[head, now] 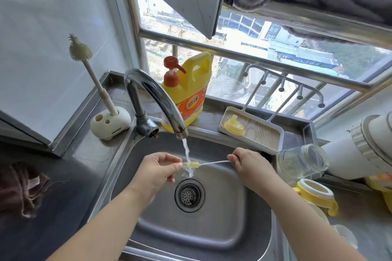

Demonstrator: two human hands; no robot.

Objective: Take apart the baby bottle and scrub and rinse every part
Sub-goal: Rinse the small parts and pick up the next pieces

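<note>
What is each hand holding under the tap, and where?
Left hand pinches the small yellowish straw piece at its left end. Right hand pinches the thin white brush wire at its right end.

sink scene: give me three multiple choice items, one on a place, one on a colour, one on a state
1. Where does the yellow spout piece sit?
A. in the white tray
B. in the sink
C. on the tap

2. What colour is the soap jug's pump?
A. blue
B. red-orange
C. white

3. How is the glass bottle?
A. upright, capped
B. on its side, open
C. held under water

Key: 1 A, it rests in the tray on the ledge; 2 B, red-orange above the yellow jug; 3 B, it lies beside the sink with its mouth uncovered.
</note>
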